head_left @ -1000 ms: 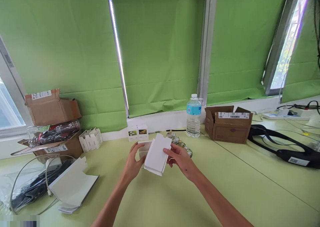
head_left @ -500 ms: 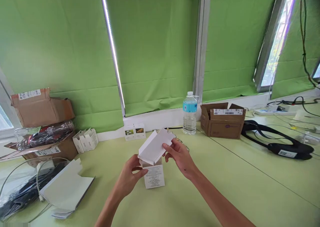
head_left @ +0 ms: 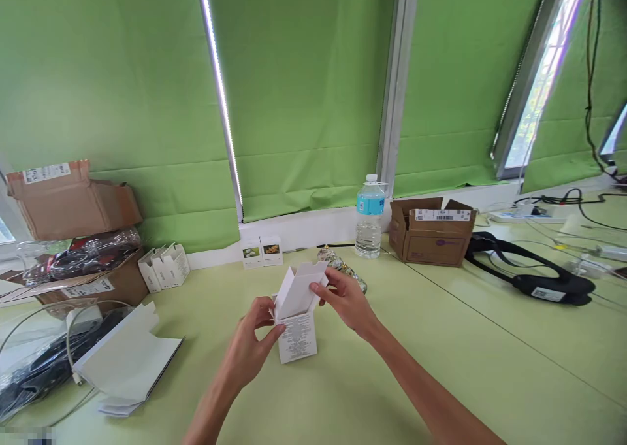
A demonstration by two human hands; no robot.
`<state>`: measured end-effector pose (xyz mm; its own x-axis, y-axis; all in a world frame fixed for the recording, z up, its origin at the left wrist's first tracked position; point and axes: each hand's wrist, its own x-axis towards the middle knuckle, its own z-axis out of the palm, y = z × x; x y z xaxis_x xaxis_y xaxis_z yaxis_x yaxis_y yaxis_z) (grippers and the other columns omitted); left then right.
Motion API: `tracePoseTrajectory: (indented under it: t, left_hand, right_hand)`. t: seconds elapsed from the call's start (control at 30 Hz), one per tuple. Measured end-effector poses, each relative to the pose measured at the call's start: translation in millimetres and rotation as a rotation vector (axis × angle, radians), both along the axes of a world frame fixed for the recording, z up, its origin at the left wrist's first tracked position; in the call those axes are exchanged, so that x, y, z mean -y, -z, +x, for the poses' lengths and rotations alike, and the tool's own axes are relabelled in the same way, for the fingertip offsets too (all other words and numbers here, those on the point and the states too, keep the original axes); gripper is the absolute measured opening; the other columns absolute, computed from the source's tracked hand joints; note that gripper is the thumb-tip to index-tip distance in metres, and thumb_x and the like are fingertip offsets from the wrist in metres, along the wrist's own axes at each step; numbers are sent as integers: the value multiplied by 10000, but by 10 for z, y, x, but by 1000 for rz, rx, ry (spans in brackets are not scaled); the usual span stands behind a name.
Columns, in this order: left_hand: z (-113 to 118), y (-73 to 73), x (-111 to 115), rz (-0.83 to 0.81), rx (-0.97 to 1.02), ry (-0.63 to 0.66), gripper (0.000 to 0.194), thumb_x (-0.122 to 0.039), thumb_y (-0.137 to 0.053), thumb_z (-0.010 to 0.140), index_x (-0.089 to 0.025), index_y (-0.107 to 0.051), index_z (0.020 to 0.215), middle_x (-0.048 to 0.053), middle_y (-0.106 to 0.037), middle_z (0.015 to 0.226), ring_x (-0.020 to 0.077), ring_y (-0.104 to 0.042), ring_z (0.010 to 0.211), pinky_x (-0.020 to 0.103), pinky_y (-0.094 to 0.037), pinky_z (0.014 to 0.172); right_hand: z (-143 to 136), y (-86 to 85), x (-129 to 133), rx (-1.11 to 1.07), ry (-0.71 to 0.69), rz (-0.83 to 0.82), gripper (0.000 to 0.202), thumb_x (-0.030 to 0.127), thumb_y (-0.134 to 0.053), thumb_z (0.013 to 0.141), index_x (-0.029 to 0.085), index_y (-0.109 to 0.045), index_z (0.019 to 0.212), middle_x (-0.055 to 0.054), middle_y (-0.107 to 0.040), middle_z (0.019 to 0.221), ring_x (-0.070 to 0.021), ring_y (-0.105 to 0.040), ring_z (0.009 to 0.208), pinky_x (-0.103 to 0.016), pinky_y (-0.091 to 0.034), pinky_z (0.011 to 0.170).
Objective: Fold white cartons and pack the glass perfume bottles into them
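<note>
A small white box [head_left: 298, 340] with printed text on its front stands on the table before me. My left hand [head_left: 249, 344] grips its upper left side, thumb at the front edge. In my right hand [head_left: 349, 302] a folded white card insert [head_left: 296, 295] is pinched at its upper right edge. The insert rises tilted from the box's top, its lower end apparently inside the opening. Just behind my right hand lie shiny gold-and-silver foil-wrapped items [head_left: 337, 261], partly covered by the fingers. The box's inside is hidden.
Two small picture boxes [head_left: 262, 253] stand by the wall, near a water bottle [head_left: 368, 226] and an open brown carton [head_left: 431, 239]. To the right lies a black headset-like strap [head_left: 548, 281]. Folded white card [head_left: 130, 360], several white boxes [head_left: 165, 267] and stacked cartons [head_left: 73, 203] occupy the left.
The white insert has come down and turned more upright, its lower end now at the box's opening. My right hand has lowered with it, and more of the foil-wrapped items shows.
</note>
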<state>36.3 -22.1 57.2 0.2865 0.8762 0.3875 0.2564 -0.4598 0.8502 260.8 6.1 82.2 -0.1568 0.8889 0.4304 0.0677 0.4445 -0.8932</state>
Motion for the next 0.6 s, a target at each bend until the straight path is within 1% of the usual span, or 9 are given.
tracePoseTrajectory:
  t: [0.07, 0.17, 0.2, 0.23, 0.3, 0.37, 0.43, 0.53, 0.6]
  left_hand:
    - [-4, 1, 3, 19, -26, -7, 160, -288, -570, 858, -247, -478, 982, 20, -643, 1025, 167, -629, 932, 357, -506, 917]
    - [-14, 2, 7, 36, -65, -20, 151, -287, -569, 860, -247, -478, 974, 12, -636, 998, 159, -618, 916, 353, -505, 915]
    - [-17, 2, 10, 39, -78, -26, 150, -291, -566, 862, -247, -478, 975, 11, -634, 991, 160, -616, 913, 356, -504, 913]
    - [-19, 2, 13, 41, -93, -32, 149, -297, -562, 865, -247, -480, 978, 10, -633, 988, 161, -615, 911, 360, -503, 911]
    - [-23, 3, 24, 39, -127, -47, 151, -317, -556, 868, -248, -488, 983, 12, -630, 999, 169, -616, 921, 365, -504, 901]
    - [-23, 2, 37, 35, -159, -63, 156, -337, -553, 868, -250, -497, 985, 14, -628, 1016, 177, -621, 934, 364, -509, 882]
    - [-20, -1, 49, 38, -180, -77, 159, -350, -552, 865, -252, -504, 980, 12, -629, 1011, 182, -627, 934, 357, -514, 861]
    - [-8, -7, 59, 54, -192, -83, 148, -348, -547, 866, -253, -505, 972, 4, -633, 981, 176, -633, 912, 348, -515, 851]
    - [1, -9, 59, 55, -198, -84, 144, -342, -541, 870, -252, -500, 975, 3, -635, 976, 174, -635, 912, 349, -514, 857]
  right_hand:
    - [-21, -18, 40, 43, 50, 48, 343, 459, -613, 833, 226, -631, 1084, -59, -661, 1031, -198, -585, 838, -301, -522, 642]
    - [-66, -57, 121, 49, 127, 130, 452, 417, -628, 837, 268, -522, 1251, -51, -629, 1151, -212, -594, 945, -324, -532, 745]
    - [-81, -69, 147, 50, 144, 156, 467, 404, -623, 845, 279, -496, 1276, -47, -618, 1180, -212, -593, 972, -334, -529, 784]
    - [-95, -80, 169, 62, 155, 186, 437, 394, -609, 857, 284, -503, 1267, -43, -612, 1194, -213, -591, 995, -344, -522, 822]
    - [-116, -95, 201, 103, 163, 246, 304, 381, -570, 885, 280, -577, 1172, -37, -615, 1196, -218, -584, 1039, -356, -505, 877]
    - [-131, -102, 220, 134, 162, 286, 224, 371, -535, 905, 274, -623, 1087, -37, -623, 1188, -223, -577, 1069, -354, -501, 893]
    - [-141, -105, 234, 148, 169, 309, 222, 363, -523, 912, 277, -624, 1090, -38, -622, 1196, -223, -574, 1084, -350, -508, 884]
    - [-150, -115, 253, 158, 207, 355, 280, 345, -536, 905, 285, -577, 1175, -44, -577, 1278, -229, -538, 1149, -364, -503, 901]
    - [-148, -126, 260, 176, 230, 398, 217, 328, -547, 901, 272, -600, 1104, -46, -572, 1286, -234, -511, 1183, -389, -469, 947]
